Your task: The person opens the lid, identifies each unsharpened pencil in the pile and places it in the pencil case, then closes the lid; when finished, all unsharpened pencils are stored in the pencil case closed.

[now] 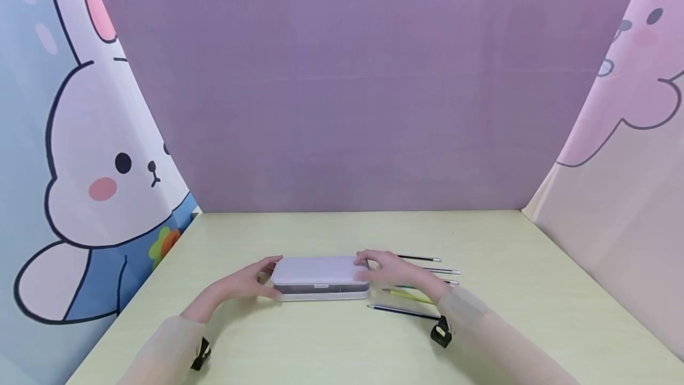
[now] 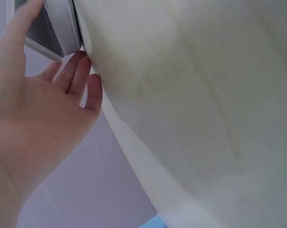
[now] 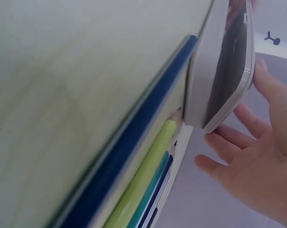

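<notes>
A pale white pencil case [image 1: 320, 270] lies lengthwise on the table, its lid a little raised along the front, where a dark gap and a small clasp show. Around its left end is my left hand [image 1: 248, 281], thumb at the front corner and fingers toward the back. My right hand [image 1: 386, 267] holds the right end of the lid; in the right wrist view its thumb is on the lid and its fingers [image 3: 224, 142] reach to the lid's end. Close by, several pencils lie in a row, among them a yellow-green one [image 1: 410, 296] and a dark blue one [image 1: 403, 312].
The light wood-look table [image 1: 299, 349] meets a purple cloth backdrop [image 1: 342, 88] at the back. A curtain with a rabbit print [image 1: 107, 135] hangs on the left, a pink printed one [image 1: 636, 94] on the right. Black straps [image 1: 441, 333] sit at both wrists.
</notes>
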### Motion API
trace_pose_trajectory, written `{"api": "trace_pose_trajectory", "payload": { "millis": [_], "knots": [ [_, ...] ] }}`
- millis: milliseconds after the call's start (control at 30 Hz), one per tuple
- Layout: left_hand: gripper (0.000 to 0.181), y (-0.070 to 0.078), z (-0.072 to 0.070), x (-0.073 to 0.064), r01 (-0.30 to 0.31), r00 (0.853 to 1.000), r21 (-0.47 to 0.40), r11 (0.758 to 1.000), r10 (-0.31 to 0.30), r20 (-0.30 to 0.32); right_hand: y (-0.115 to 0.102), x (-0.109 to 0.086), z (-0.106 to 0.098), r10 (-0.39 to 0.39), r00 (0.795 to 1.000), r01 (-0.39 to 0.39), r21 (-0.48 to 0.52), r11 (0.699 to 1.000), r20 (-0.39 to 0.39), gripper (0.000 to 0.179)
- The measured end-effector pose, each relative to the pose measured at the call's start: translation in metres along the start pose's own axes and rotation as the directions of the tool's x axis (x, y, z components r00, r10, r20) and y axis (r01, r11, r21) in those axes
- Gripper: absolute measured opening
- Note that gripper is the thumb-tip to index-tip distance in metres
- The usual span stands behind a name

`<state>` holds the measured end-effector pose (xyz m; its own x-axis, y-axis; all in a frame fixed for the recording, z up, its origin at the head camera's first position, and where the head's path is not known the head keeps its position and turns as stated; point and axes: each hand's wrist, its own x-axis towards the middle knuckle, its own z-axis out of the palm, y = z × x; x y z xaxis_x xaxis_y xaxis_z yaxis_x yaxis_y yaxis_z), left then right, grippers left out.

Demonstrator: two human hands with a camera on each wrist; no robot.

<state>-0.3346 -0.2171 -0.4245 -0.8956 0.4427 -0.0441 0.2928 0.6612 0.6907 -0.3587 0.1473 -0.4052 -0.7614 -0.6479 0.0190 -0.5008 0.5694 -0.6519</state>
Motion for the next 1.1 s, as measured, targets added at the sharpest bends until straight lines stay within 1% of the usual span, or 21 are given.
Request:
{"api": "trace_pose_trajectory", "payload": {
  "millis": [100,200,333,533,733,833,1000,1100],
  "knots": [
    [0.09,0.002,0.0,-0.001,0.016,1.0,-0.001,1.0,-0.016,0.015,-0.001,-0.001,0.002,0.023,1.0,-0.024,-0.046,0.999,-0.008,0.055],
    [0.086,0.003,0.0,-0.002,0.034,0.999,0.0,0.999,-0.034,0.015,-0.001,-0.001,0.003,0.01,1.0,-0.011,-0.086,0.996,-0.019,0.062],
    [0.086,0.002,0.002,0.001,0.048,0.999,0.023,0.999,-0.048,-0.002,0.0,0.0,0.005,-0.001,1.0,-0.002,-0.117,0.993,-0.031,0.063],
    [0.09,0.002,0.005,0.005,0.031,0.999,0.07,0.997,-0.029,-0.028,-0.001,0.001,0.004,0.016,0.998,-0.023,-0.142,0.99,-0.053,0.061],
    [0.09,0.005,0.006,0.006,0.006,0.999,0.09,0.996,-0.003,-0.033,-0.003,0.003,0.004,0.022,0.998,-0.032,-0.154,0.988,-0.064,0.062],
    [0.091,0.008,0.006,0.005,0.008,0.999,0.092,0.996,-0.004,-0.037,-0.004,0.003,0.004,0.024,0.997,-0.034,-0.161,0.986,-0.068,0.062],
    [0.09,0.011,0.005,0.005,0.009,1.0,0.124,0.992,-0.005,-0.029,-0.004,0.002,0.003,0.029,0.998,-0.039,-0.165,0.986,-0.063,0.062],
    [0.09,0.013,0.006,0.006,-0.003,1.0,0.159,0.987,0.007,-0.022,-0.002,0.001,0.003,0.037,0.998,-0.047,-0.169,0.985,-0.06,0.062]
  ]
}}
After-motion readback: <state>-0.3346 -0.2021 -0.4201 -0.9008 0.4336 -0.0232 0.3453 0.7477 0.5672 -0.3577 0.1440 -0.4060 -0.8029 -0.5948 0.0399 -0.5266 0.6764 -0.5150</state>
